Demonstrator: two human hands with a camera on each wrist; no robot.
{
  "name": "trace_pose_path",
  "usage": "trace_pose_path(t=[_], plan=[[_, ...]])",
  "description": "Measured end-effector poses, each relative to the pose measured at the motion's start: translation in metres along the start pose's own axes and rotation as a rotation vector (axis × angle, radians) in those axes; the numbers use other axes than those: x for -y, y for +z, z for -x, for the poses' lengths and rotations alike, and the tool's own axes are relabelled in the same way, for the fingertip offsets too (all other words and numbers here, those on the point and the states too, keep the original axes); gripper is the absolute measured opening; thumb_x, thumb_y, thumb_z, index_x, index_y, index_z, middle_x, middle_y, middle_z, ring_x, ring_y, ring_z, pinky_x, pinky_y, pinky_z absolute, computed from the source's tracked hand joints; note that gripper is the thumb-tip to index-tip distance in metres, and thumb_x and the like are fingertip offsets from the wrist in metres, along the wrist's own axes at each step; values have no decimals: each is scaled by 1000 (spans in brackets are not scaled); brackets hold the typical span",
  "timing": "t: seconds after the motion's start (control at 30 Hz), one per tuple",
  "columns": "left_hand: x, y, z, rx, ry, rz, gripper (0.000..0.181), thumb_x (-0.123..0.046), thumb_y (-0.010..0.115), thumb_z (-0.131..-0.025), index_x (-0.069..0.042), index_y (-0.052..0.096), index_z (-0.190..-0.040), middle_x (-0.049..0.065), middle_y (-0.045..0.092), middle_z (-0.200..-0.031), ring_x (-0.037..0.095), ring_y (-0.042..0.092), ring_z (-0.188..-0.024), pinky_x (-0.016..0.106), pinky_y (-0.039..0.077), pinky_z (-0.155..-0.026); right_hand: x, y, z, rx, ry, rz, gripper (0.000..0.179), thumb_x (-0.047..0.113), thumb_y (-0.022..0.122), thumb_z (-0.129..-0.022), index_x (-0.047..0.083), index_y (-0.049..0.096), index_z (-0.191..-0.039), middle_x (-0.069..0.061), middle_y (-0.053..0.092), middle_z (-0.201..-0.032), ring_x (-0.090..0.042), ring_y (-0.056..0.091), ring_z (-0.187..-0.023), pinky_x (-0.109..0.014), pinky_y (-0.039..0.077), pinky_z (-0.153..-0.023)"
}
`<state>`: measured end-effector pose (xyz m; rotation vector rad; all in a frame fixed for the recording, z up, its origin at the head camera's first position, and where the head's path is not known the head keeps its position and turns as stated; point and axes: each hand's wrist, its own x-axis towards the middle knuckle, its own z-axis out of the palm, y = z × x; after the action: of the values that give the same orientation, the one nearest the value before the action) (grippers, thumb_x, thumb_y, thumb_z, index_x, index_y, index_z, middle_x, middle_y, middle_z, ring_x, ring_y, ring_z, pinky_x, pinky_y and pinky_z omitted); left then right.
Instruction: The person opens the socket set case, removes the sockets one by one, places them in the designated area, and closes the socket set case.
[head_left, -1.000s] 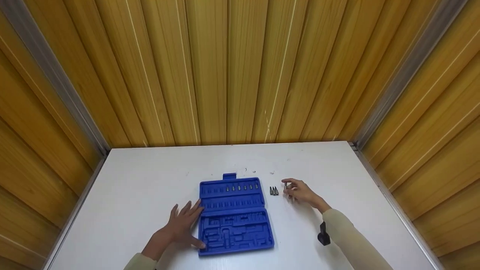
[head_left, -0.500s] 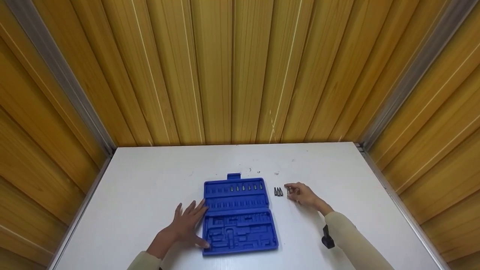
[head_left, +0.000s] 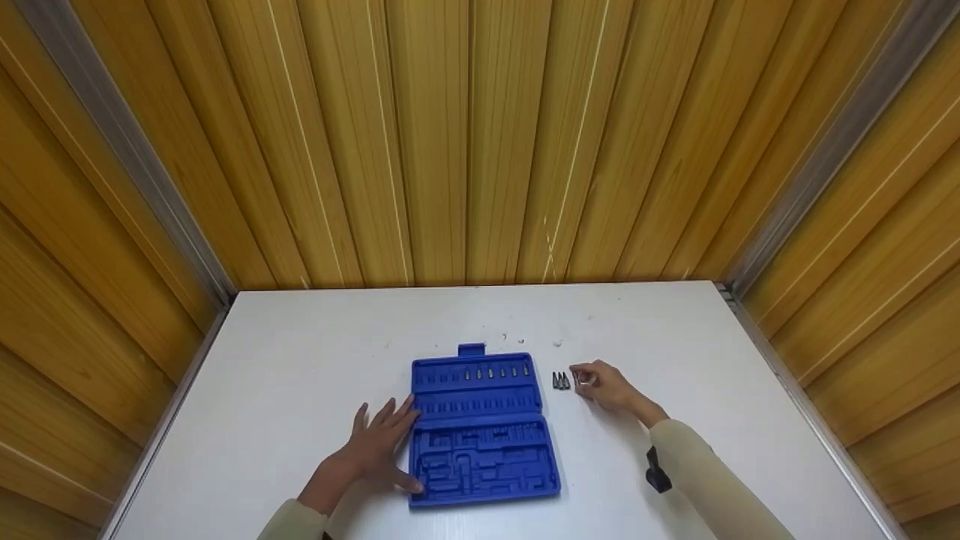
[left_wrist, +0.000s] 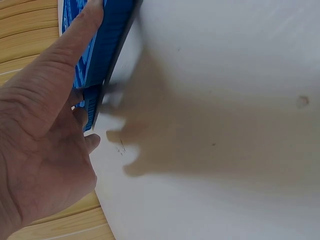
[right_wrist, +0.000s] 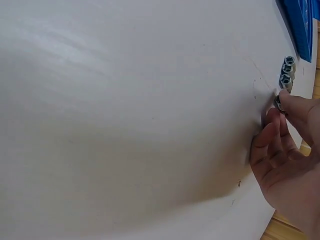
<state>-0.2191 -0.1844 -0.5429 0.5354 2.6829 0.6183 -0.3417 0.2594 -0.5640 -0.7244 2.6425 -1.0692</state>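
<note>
Right hand point(head_left: 606, 388) pinched a small metal socket point(right_wrist: 279, 103) just right of three tapered, hollow-ended sockets point(head_left: 561, 381).
The left hand point(head_left: 373, 448), fingers spread apart, rested along the left edge of a molded blue plastic case point(head_left: 480, 421) on the smooth white tabletop point(head_left: 300, 360). The pinched socket's long axis ran near to far, closer to the three than earlier.

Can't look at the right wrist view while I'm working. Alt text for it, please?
The right-hand grip pinches a small metal socket between thumb and fingers at the right edge of the picture. Just above it in the picture, three similar sockets line up on a white tabletop, and part of a blue case shows at the top right.
</note>
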Motion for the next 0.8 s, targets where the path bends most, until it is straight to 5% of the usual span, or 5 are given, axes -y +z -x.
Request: trace_pose_path(t=[0.17, 0.47, 0.8], plan=[[-1, -2, -2, -4, 7, -4, 126, -58, 92, -63, -3, 31, -159, 18, 19, -171, 48, 18, -156, 76, -1, -119, -1, -2, -3, -8, 1, -4, 44, 0, 68, -92, -19, 56, -130, -29, 59, -99, -32, 61, -85, -26, 51, -72], [0, -5, 1, -1, 1, -9, 127, -60, 91, -64, -2, 31, -159, 18, 19, -171, 48, 18, -156, 77, 1, -119, 6, -7, -8, -34, -36, -35, 47, -4, 73, -86, -19, 57, -127, -34, 58, -104, -47, 61, -95, -29, 55, -75], [2, 1, 0, 6, 5, -10, 127, -61, 91, -63, -4, 31, -159, 16, 19, -171, 46, 18, -157, 76, 2, -120, 31, 1, -23, 10, -51, -132, 45, -5, 69, -90, -18, 55, -131, -37, 59, -106, -40, 69, -79, -21, 53, -70]])
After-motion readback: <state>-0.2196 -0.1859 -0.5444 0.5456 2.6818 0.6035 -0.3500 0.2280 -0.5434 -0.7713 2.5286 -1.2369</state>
